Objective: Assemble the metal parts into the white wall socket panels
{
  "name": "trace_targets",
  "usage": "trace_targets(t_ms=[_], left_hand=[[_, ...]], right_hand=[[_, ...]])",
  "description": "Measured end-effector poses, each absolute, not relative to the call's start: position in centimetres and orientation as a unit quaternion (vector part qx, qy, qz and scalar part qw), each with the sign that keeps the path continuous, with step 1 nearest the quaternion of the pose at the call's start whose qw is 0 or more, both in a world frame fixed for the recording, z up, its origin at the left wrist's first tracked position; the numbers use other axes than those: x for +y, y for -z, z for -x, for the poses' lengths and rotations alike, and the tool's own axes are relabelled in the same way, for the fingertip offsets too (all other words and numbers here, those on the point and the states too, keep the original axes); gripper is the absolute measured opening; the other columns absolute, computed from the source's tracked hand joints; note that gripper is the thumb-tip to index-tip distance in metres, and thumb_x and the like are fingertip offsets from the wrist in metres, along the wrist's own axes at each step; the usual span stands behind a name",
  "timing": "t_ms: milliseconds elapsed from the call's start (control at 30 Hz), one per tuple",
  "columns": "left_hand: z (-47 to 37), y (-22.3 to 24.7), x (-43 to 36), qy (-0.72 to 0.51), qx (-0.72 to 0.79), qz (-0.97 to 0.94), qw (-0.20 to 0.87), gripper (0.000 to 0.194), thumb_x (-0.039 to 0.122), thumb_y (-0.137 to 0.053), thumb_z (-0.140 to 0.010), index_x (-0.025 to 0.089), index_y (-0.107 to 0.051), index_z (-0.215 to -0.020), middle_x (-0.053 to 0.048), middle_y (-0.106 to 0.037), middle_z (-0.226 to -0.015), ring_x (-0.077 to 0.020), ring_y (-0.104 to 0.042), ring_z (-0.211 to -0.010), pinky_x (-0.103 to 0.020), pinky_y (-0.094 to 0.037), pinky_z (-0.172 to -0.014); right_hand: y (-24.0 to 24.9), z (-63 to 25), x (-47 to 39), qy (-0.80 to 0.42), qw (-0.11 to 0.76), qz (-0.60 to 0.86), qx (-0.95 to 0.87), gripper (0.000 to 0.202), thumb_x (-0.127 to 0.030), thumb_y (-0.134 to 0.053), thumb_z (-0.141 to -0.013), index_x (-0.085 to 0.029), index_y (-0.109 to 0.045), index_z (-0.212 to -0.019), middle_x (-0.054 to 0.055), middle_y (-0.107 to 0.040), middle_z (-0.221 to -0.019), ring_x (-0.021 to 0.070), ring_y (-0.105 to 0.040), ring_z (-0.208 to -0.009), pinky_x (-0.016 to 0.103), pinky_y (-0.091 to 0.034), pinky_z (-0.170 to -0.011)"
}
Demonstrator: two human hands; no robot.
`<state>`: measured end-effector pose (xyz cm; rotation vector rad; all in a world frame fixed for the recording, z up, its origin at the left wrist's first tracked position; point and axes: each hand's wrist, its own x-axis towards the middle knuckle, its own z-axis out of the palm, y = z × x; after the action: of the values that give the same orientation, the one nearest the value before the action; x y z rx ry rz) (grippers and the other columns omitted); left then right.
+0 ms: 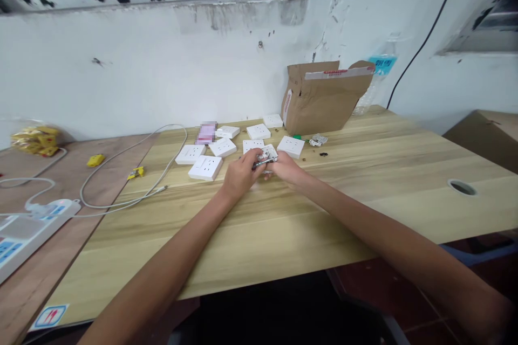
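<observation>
My left hand [239, 174] and my right hand [286, 167] meet over the wooden table, both closed around a white socket piece [267, 153] with its inner side showing. A thin dark metallic part [265, 162] lies across it between my fingers; its exact shape is too small to tell. Several white socket panels surround the hands: one [205, 167] to the left, another [290, 146] just right, and one [253, 145] right behind them. Small white clear pieces [318, 139] and a green piece [297, 137] lie to the right.
A brown paper bag [324, 99] stands at the back against the wall, with a plastic bottle [370, 86] behind. A pale cable [133, 202] loops across the left side near a white power strip [36, 232]. A round hole [462, 187] is at the right.
</observation>
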<state>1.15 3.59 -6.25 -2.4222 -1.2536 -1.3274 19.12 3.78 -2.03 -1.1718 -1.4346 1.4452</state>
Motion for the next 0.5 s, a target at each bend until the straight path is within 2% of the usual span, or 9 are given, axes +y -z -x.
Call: trace_targets(t_ms=[200, 300, 400, 500], left_hand=[[-1.2, 5.1, 3.7, 0.419, -0.405, 0.812, 0.043, 0.021, 0.021, -0.069, -0.106, 0.02, -0.071, -0.127, -0.007, -0.08, -0.105, -0.0198, -0.078, -0.094, -0.027, -0.058, -0.08], [-1.1, 3.6, 3.4, 0.416, -0.398, 0.817, 0.033, 0.02, 0.027, -0.07, -0.108, 0.023, -0.072, -0.128, -0.007, -0.078, -0.115, -0.0195, -0.077, -0.1, -0.026, -0.057, -0.079], [-1.1, 3.0, 2.9, 0.422, -0.419, 0.802, 0.065, 0.032, 0.036, -0.073, -0.108, 0.024, -0.072, -0.137, -0.008, -0.079, -0.122, -0.0204, -0.078, -0.103, -0.026, -0.057, -0.078], [-1.7, 3.3, 2.5, 0.409, -0.444, 0.789, 0.111, 0.035, 0.032, -0.073, -0.108, 0.024, -0.073, -0.142, -0.01, -0.079, -0.133, -0.0214, -0.08, -0.102, -0.026, -0.055, -0.071]], right_hand=[[2.4, -19.0, 4.2, -0.547, 0.397, 0.462, -0.575, 0.03, -0.01, -0.071, -0.072, -0.02, -0.077, -0.099, 0.006, -0.082, -0.1, 0.0206, -0.074, -0.08, 0.027, -0.063, -0.062], [2.2, -19.8, 4.6, -0.537, 0.396, 0.429, -0.609, 0.031, -0.015, -0.078, -0.076, -0.02, -0.077, -0.106, 0.006, -0.083, -0.105, 0.0224, -0.076, -0.081, 0.032, -0.067, -0.065], [2.1, -20.6, 5.0, -0.509, 0.388, 0.418, -0.644, 0.024, -0.017, -0.082, -0.078, -0.02, -0.076, -0.101, 0.004, -0.082, -0.093, 0.0199, -0.075, -0.069, 0.031, -0.066, -0.064], [2.5, -20.7, 5.3, -0.483, 0.396, 0.433, -0.651, 0.018, -0.016, -0.079, -0.079, -0.02, -0.075, -0.096, 0.003, -0.08, -0.088, 0.0193, -0.075, -0.068, 0.029, -0.064, -0.064]])
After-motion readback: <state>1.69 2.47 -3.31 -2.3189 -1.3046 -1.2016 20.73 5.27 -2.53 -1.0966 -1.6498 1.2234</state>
